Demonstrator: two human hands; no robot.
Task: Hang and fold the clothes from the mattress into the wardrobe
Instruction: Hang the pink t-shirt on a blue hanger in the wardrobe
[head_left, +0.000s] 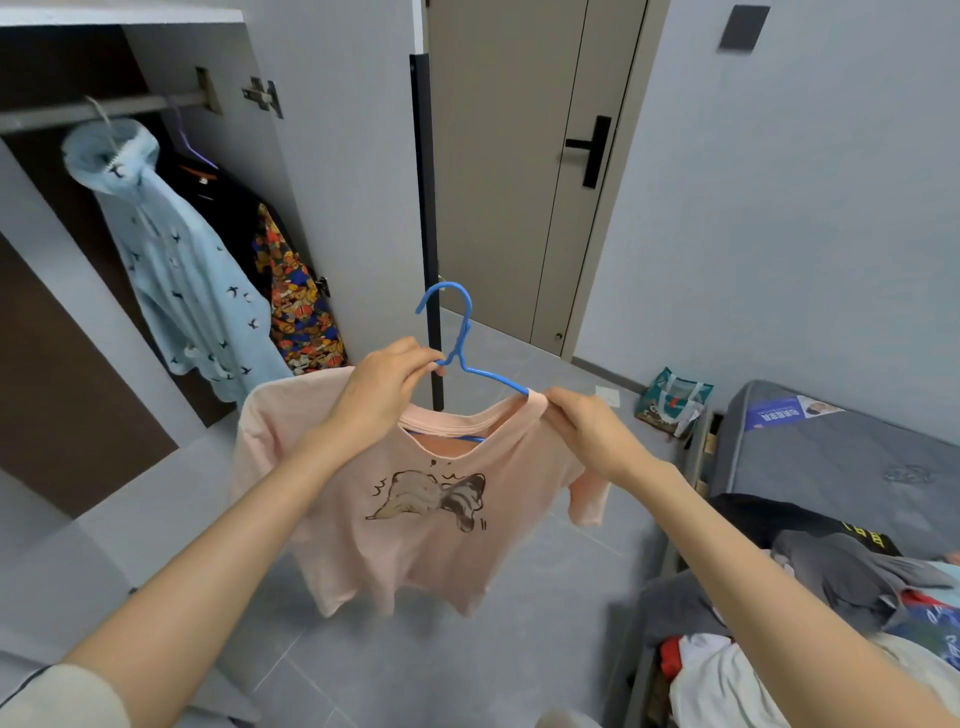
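1. Left hand (384, 385): thumb and fingers pinched the blue hanger (464, 332) just below its hook.
2. Right hand (588, 427): fingers gripped the collar of the pink T-shirt (415, 525), where the hanger's arm entered it.
3. Pink T-shirt (printed front toward me): held in the air over the floor, between wardrobe (171, 57) and mattress (841, 447).
4. Wardrobe: open, at left; a light blue garment (182, 260) hung on its rail (150, 104).
5. Mattress: at right; a pile of clothes (841, 577) lay on its near end.
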